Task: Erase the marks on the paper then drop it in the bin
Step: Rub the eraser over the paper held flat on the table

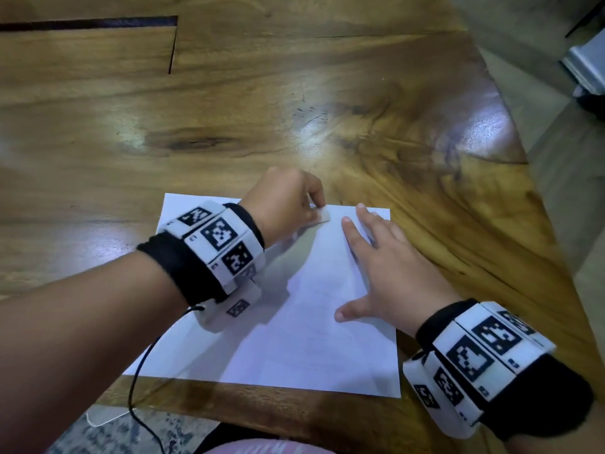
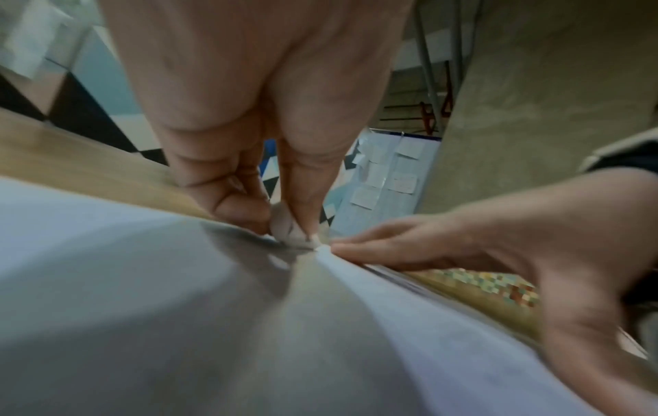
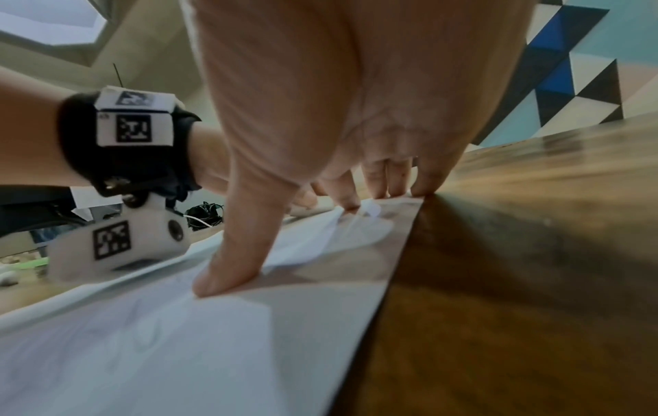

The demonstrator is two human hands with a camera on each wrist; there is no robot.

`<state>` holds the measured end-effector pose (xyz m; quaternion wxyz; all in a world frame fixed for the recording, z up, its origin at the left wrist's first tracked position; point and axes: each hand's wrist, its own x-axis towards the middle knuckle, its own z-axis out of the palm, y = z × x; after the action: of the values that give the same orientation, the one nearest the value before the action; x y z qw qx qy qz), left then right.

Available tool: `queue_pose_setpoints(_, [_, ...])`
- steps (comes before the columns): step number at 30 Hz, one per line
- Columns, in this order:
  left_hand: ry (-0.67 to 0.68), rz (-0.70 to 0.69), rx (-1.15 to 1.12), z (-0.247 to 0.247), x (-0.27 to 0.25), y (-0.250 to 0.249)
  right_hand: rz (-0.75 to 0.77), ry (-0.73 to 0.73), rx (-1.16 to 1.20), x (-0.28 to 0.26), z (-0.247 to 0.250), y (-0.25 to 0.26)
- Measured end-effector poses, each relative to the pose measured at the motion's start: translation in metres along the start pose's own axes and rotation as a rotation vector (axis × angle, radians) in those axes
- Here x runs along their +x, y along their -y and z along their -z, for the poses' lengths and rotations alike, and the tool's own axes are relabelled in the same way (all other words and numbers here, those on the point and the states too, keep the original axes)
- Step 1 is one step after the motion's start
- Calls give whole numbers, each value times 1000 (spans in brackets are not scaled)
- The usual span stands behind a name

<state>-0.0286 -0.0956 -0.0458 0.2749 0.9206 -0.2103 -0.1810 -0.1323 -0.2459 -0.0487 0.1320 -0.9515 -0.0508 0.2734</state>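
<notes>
A white sheet of paper (image 1: 294,339) lies flat near the front edge of the wooden table (image 1: 294,109); faint pencil lines show on it (image 3: 142,337). My left hand (image 1: 288,204) pinches a small white eraser (image 1: 320,215) and holds it against the paper's far edge, also seen as the eraser (image 2: 284,228) between thumb and fingers. My right hand (image 1: 383,267) lies flat with spread fingers on the paper's right side, its thumb (image 3: 228,270) pressing the sheet down. No bin is in view.
The table's right edge (image 1: 537,178) runs diagonally close to my right hand, with floor beyond. A black cable (image 1: 137,381) hangs from my left wrist band over the front edge. A dark slot (image 1: 88,23) is cut in the tabletop at the far left.
</notes>
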Motion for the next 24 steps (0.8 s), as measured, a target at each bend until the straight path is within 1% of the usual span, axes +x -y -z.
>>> queue_pose_setpoints(2, [55,-31,-6,-9,-12,-3,-6,3,-1,0,0,0])
queue_pose_setpoints(5, [164,-205,65,-19,-47,-1,-5,3,6,0,-1,0])
queue_pose_setpoints(6, [212,-241,90,-20,-57,0,-4,5,9,-1,-1,0])
queue_pose_setpoints(7, [263,-252,110,-19,-62,2,-4,5,11,-1,-1,0])
queue_pose_setpoints(8, [286,-259,130,-17,-60,2,-3,4,11,-1,-1,0])
queue_pose_setpoints(9, [268,-263,153,-15,-53,1,-2,5,10,-2,-1,1])
queue_pose_setpoints(10, [215,-250,164,-12,-41,-1,-2,6,10,-2,-1,1])
queue_pose_setpoints(12, [80,-176,144,-5,-15,-3,-6,12,7,-1,-1,1])
queue_pose_setpoints(13, [48,-152,141,-3,-7,-4,-8,18,4,-1,0,1])
queue_pose_setpoints(14, [50,-153,144,-3,-6,-5,-9,22,1,-1,0,1])
queue_pose_setpoints(15, [71,-189,148,-6,-12,-4,-10,23,0,-1,0,1])
queue_pose_setpoints(18, [241,-340,178,-13,-54,3,-10,21,0,-1,1,1])
queue_pose_setpoints(20, [358,-344,177,-15,-73,7,-11,28,2,-1,2,2])
queue_pose_setpoints(21, [368,-347,174,-14,-71,8,-13,28,3,-1,2,3])
queue_pose_setpoints(22, [343,-348,183,-13,-64,7,-14,29,2,-2,2,3])
queue_pose_setpoints(24, [221,-300,186,-11,-37,1,-14,28,-3,-2,1,3])
